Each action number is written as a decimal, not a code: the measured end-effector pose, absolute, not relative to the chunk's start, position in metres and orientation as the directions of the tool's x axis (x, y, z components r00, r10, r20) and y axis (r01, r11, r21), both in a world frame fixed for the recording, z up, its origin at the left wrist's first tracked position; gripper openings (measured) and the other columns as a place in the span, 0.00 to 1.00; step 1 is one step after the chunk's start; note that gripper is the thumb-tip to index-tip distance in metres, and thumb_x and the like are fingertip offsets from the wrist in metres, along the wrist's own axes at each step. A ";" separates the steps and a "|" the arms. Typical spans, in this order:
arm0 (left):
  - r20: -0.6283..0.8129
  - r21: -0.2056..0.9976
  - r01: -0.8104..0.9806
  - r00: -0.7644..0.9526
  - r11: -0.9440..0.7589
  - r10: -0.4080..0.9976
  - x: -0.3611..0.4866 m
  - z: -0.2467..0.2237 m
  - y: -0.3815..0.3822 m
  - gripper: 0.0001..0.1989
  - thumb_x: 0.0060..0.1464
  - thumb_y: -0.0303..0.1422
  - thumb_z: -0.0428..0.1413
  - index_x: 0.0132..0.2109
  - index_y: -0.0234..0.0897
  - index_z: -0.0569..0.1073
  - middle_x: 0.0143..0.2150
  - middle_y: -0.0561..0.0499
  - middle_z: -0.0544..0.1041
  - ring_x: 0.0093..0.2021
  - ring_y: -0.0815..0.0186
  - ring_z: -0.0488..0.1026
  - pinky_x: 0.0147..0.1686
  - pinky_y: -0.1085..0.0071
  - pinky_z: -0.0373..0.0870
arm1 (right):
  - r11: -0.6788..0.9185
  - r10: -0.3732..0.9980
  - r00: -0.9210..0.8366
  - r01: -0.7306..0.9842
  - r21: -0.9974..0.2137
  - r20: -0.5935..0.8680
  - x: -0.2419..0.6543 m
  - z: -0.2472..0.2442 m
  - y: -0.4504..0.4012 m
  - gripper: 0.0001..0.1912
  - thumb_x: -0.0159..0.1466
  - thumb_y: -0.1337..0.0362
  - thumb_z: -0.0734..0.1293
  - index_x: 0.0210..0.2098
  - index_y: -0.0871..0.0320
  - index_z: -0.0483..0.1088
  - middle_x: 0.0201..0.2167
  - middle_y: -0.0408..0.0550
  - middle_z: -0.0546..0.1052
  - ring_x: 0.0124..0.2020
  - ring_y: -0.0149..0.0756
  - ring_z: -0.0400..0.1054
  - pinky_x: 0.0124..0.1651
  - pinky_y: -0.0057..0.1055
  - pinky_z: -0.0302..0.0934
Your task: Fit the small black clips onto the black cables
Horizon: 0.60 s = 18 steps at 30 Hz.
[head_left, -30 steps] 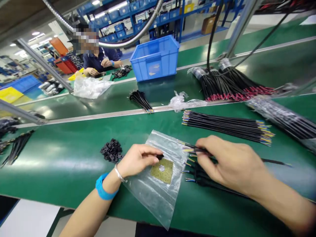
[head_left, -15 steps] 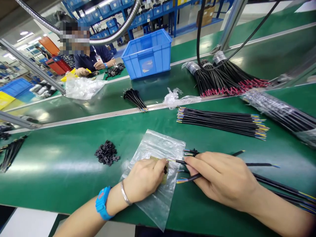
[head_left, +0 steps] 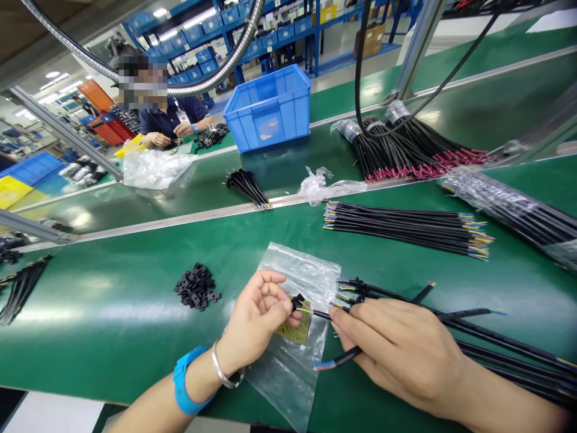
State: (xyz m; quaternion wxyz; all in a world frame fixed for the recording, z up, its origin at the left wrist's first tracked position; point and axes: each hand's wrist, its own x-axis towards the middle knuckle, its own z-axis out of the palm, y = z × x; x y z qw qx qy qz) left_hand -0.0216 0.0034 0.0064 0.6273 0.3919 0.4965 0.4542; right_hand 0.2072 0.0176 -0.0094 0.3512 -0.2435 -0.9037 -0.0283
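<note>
My left hand [head_left: 264, 316] pinches a small black plastic part [head_left: 297, 300] between thumb and fingertips, its other fingers curled loosely. My right hand [head_left: 406, 355] is closed on a black cable [head_left: 321, 314], whose bared yellow-green wire tip meets the black part; whether it goes into it I cannot tell. Another cable end [head_left: 340, 359] with blue and brown wires sticks out below the right fingers. Beneath the left hand, a yellowish pad [head_left: 297, 334] lies on a clear plastic bag [head_left: 288, 391]. Several loose cables [head_left: 509, 337] run beside and behind the right hand.
A heap of small black parts [head_left: 197, 287] lies left of the bag. Beyond are a row of cut cables [head_left: 406, 228], a small cable bunch [head_left: 247, 187], red-tipped bundles [head_left: 406, 147], a wrapped bundle [head_left: 514, 210] and a blue bin [head_left: 270, 114]. A co-worker [head_left: 174, 123] sits opposite.
My left hand has rolled palm-up off the pad, bringing the black part into sight at the wire tip. My right hand has moved slightly down, still holding the cable. The view has tilted a little.
</note>
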 end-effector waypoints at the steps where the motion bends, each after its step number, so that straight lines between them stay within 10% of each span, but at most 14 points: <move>1: -0.266 0.943 -0.183 0.091 0.279 0.960 -0.021 0.007 0.003 0.19 0.50 0.33 0.66 0.45 0.37 0.67 0.29 0.58 0.72 0.26 0.71 0.77 0.31 0.74 0.75 | 0.881 0.421 -0.636 0.456 -0.124 0.646 0.207 -0.010 0.017 0.11 0.65 0.73 0.62 0.46 0.65 0.69 0.29 0.46 0.74 0.30 0.34 0.67 0.34 0.34 0.63; 18: -0.158 0.976 -0.136 0.078 0.168 0.984 -0.018 0.007 -0.009 0.15 0.55 0.31 0.62 0.47 0.38 0.67 0.32 0.56 0.73 0.31 0.73 0.77 0.36 0.75 0.76 | 0.836 0.455 -0.612 0.545 -0.073 0.646 0.208 0.000 0.015 0.10 0.68 0.72 0.58 0.44 0.64 0.69 0.27 0.45 0.74 0.28 0.33 0.68 0.33 0.33 0.62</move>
